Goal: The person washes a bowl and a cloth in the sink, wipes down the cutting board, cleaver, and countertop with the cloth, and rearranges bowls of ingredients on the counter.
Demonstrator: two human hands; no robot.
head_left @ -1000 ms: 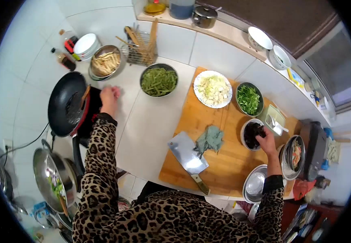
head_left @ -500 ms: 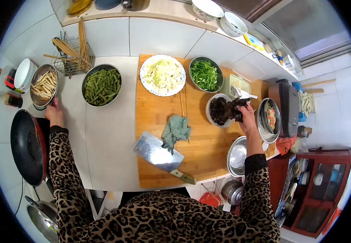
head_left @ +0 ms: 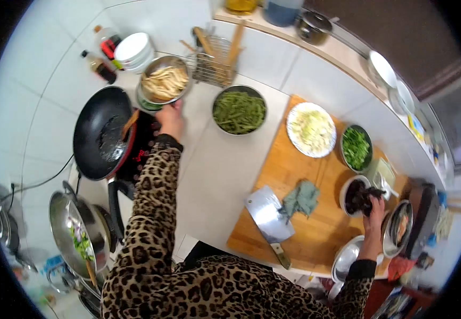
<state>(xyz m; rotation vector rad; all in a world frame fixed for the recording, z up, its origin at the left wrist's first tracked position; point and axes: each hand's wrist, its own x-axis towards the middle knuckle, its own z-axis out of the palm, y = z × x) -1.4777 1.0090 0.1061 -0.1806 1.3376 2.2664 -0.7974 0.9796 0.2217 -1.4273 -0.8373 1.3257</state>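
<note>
My left hand (head_left: 171,121) grips the near edge of a metal bowl of pale cut strips (head_left: 165,81), with a green-sided container (head_left: 146,102) partly hidden beneath. Left of it, a black wok (head_left: 93,141) with a wet, shiny bottom and a wooden spatula (head_left: 130,123) sits on a black cooktop (head_left: 144,154) with red lit marks. Far to the right, my right hand (head_left: 374,215) is closed on a clump of dark wood ear fungus (head_left: 367,200), held over the edge of a white bowl (head_left: 344,201) containing more of it.
Green beans fill a bowl (head_left: 239,109) on the counter. The cutting board (head_left: 262,234) bears a cleaver (head_left: 271,215), a green cloth (head_left: 300,199), a plate of chopped pale vegetable (head_left: 311,130) and a bowl of chopped greens (head_left: 356,149). A steel pan (head_left: 79,228) stands lower left.
My view has turned left, bringing the wok, lit cooktop and steel pan further into sight. My left hand stays at the strips bowl; my right still holds fungus by the white bowl.
</note>
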